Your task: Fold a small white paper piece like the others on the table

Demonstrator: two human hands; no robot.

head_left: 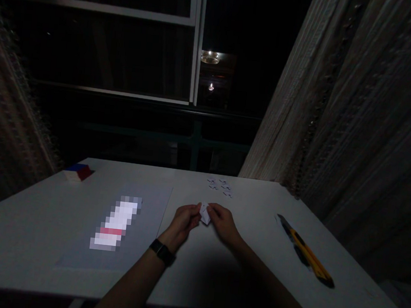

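Observation:
Between both hands, over the middle of the white table, is a small folded piece of white paper with a dark mark near its top. My left hand, with a dark watch on the wrist, pinches its left side. Fingers of my right hand close on its right side. Just beyond the hands lie several small white paper pieces with dark marks; their exact shape is too dim to make out.
A yellow and black utility knife lies on the right. On the left, a large pale sheet has a bright pixelated object on it. A blue, red and white block stands at the far left. Curtains and a dark window are behind.

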